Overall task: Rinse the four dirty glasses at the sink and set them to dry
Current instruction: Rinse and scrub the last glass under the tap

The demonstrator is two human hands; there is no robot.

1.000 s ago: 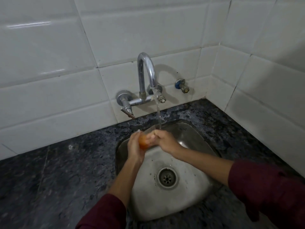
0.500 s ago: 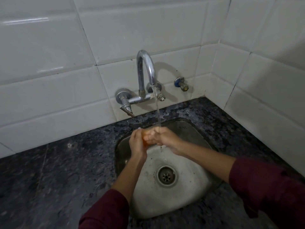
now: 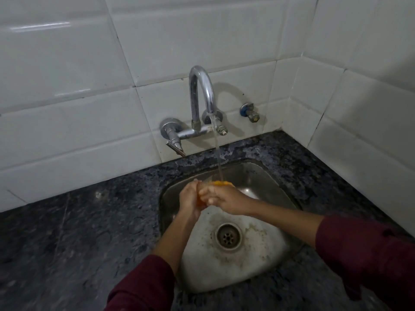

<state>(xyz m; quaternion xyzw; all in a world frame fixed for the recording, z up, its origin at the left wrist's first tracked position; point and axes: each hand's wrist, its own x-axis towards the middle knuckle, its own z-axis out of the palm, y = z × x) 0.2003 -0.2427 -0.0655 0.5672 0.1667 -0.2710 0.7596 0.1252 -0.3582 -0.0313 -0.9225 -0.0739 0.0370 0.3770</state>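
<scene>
I see both hands, left hand [image 3: 189, 202] and right hand [image 3: 224, 199], clasped around an orange-stained glass [image 3: 221, 184] under the tap's stream [image 3: 217, 151], over the sink [image 3: 265, 173].

A home kitchen: steel sink [image 3: 265, 173], wall tap [image 3: 201, 97], tiled walls [image 3: 67, 75].

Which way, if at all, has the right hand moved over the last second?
Yes, slightly: the right hand has dropped toward the drain, still on the glass.
</scene>
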